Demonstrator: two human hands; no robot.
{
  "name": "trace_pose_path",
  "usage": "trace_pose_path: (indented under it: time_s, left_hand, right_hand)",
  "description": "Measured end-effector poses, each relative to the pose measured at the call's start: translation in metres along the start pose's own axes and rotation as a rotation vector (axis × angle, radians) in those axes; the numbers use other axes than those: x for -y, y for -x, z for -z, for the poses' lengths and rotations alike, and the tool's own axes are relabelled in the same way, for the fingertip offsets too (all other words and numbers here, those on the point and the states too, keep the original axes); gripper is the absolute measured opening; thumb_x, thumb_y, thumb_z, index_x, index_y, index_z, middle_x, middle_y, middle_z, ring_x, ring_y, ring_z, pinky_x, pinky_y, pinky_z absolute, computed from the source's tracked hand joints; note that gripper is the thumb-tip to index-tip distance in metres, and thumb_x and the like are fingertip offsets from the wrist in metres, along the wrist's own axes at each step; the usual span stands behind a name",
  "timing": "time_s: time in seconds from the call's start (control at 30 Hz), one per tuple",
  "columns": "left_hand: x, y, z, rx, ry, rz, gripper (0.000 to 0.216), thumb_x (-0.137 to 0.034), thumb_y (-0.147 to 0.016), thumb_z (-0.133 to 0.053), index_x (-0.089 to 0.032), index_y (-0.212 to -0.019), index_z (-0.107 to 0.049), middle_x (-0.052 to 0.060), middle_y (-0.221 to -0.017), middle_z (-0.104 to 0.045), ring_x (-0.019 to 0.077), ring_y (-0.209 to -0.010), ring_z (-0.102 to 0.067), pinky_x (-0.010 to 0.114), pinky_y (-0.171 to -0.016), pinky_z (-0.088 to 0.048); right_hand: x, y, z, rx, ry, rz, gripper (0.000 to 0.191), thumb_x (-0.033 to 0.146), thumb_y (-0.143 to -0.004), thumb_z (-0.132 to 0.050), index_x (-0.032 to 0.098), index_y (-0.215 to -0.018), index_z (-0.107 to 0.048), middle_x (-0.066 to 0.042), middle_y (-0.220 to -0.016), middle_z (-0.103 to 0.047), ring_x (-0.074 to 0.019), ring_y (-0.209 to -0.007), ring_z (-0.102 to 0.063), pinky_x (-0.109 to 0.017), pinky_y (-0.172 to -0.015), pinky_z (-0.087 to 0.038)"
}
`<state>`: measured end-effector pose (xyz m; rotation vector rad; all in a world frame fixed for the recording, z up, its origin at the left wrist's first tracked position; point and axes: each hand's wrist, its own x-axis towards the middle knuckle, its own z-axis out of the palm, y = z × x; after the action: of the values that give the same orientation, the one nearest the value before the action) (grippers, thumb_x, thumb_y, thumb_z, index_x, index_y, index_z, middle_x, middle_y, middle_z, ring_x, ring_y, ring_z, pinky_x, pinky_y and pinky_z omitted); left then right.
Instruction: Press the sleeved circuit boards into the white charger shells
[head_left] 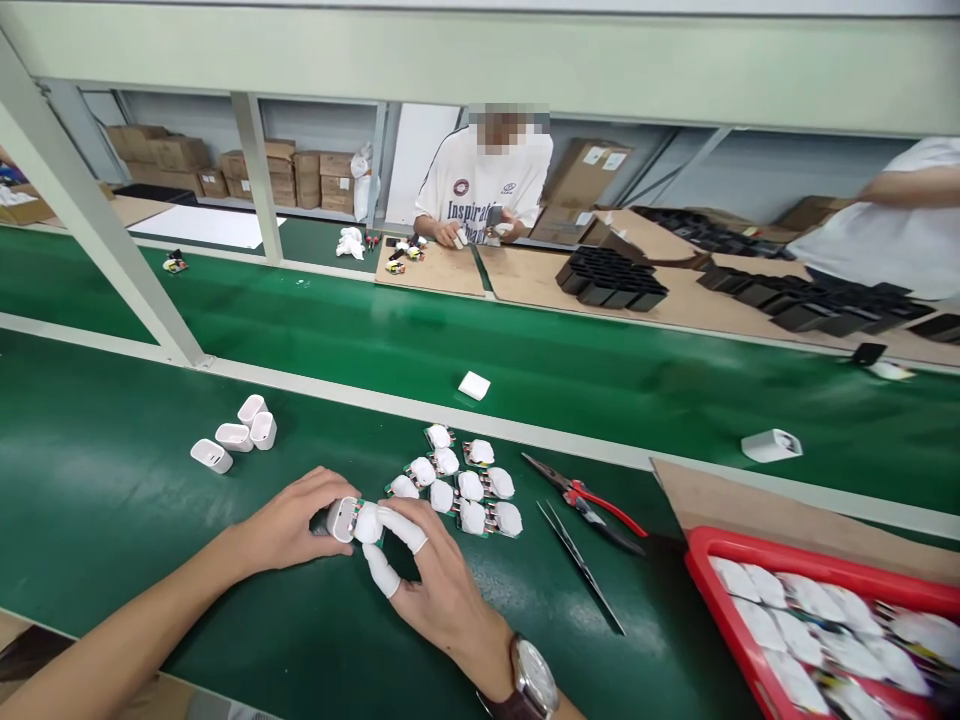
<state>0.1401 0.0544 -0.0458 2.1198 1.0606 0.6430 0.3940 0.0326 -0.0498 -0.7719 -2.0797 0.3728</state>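
Note:
My left hand [311, 520] is closed around a white plastic charger housing [343, 520], its open end facing right. Between the thumb and finger of my right hand [427, 560], both in white finger cots, is a circuit board [368, 523] topped with a white pad. The board's left edge is at the housing's mouth; how far inside it reaches I cannot tell. Just beyond my right hand lie several similar white-topped circuit boards [471, 487]. Several white housings [233, 436] stand together to the left, beyond my left hand.
Red-handled pliers [592, 505] and metal tweezers [580, 566] lie to the right. A red tray [705, 570] full of boards stands at the lower right. White pieces rest on the green belt [360, 345]. A co-worker [487, 190] sits opposite, beside black cases [611, 278].

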Motion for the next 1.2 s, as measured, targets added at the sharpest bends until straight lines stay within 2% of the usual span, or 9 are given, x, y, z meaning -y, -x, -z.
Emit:
trace_pose_path:
  time_s: [0.13,0.3,0.6,0.77,0.87,0.93,1.07,1.2]
  left_hand:
    - [0.003,0.001,-0.009,-0.090,-0.111,-0.092,0.043,-0.029,-0.097,-0.076,-0.026,-0.137,-0.060,0.010,-0.126,-0.065,0.0256,-0.113,-0.062,0.039,-0.098,-0.055]
    - [0.004,0.004,-0.009,-0.092,-0.172,-0.139,0.040,-0.027,-0.101,-0.072,-0.026,-0.138,-0.059,0.010,-0.125,-0.063,0.0243,-0.111,-0.060,0.038,-0.097,-0.055]
    - [0.005,0.003,-0.012,-0.091,-0.189,-0.178,0.045,-0.025,-0.099,-0.073,-0.024,-0.141,-0.058,0.011,-0.125,-0.063,0.0256,-0.110,-0.061,0.040,-0.097,-0.056]
    - [0.003,0.003,-0.013,-0.055,-0.161,-0.172,0.043,-0.024,-0.100,-0.071,-0.023,-0.141,-0.058,0.011,-0.126,-0.064,0.0258,-0.111,-0.062,0.040,-0.097,-0.056]
    - [0.001,0.002,-0.013,-0.019,-0.094,-0.153,0.044,-0.023,-0.100,-0.071,-0.023,-0.141,-0.057,0.011,-0.127,-0.065,0.0257,-0.112,-0.061,0.039,-0.098,-0.055]
    - [0.000,0.001,-0.014,0.012,-0.029,-0.141,0.042,-0.023,-0.100,-0.071,-0.023,-0.140,-0.056,0.010,-0.126,-0.066,0.0253,-0.113,-0.061,0.039,-0.098,-0.054]
    - [-0.003,0.000,-0.013,0.036,0.031,-0.121,0.040,-0.024,-0.100,-0.072,-0.023,-0.137,-0.058,0.009,-0.124,-0.068,0.0252,-0.110,-0.061,0.039,-0.097,-0.053]
    - [-0.004,0.000,-0.013,0.050,0.070,-0.112,0.040,-0.026,-0.100,-0.071,-0.025,-0.139,-0.059,0.009,-0.122,-0.069,0.0258,-0.109,-0.061,0.039,-0.096,-0.053]
  right_hand:
    - [0.001,0.004,0.000,0.036,0.073,0.039,0.055,0.003,-0.095,-0.064,0.020,-0.146,-0.049,-0.016,-0.129,-0.064,-0.0286,-0.119,-0.065,-0.048,-0.100,-0.061]
    - [0.003,0.003,-0.003,0.023,0.096,0.088,0.050,0.004,-0.097,-0.063,0.016,-0.144,-0.050,-0.018,-0.128,-0.065,-0.0289,-0.115,-0.065,-0.047,-0.093,-0.063]
    - [-0.003,0.008,-0.007,0.088,0.135,0.103,0.038,0.004,-0.097,-0.063,0.015,-0.133,-0.055,-0.019,-0.131,-0.062,-0.0308,-0.118,-0.062,-0.051,-0.097,-0.062]
    - [0.000,0.006,-0.006,0.134,0.171,0.071,0.028,0.010,-0.101,-0.059,0.015,-0.129,-0.058,-0.018,-0.129,-0.065,-0.0303,-0.115,-0.064,-0.049,-0.092,-0.064]
    - [0.002,0.004,-0.004,0.098,0.140,0.066,0.032,0.015,-0.104,-0.061,0.016,-0.135,-0.056,-0.017,-0.128,-0.067,-0.0279,-0.111,-0.067,-0.046,-0.090,-0.065]
    - [0.003,0.003,-0.004,0.088,0.114,0.079,0.032,0.017,-0.103,-0.065,0.017,-0.134,-0.057,-0.016,-0.130,-0.068,-0.0280,-0.114,-0.067,-0.047,-0.094,-0.064]
    - [0.003,0.002,-0.005,0.149,0.149,0.088,0.021,0.021,-0.101,-0.068,0.018,-0.121,-0.063,-0.017,-0.135,-0.065,-0.0342,-0.127,-0.061,-0.055,-0.102,-0.061]
    - [0.003,-0.001,-0.008,0.139,0.066,0.030,0.032,0.020,-0.102,-0.064,0.017,-0.133,-0.058,-0.018,-0.132,-0.064,-0.0300,-0.125,-0.062,-0.052,-0.105,-0.059]
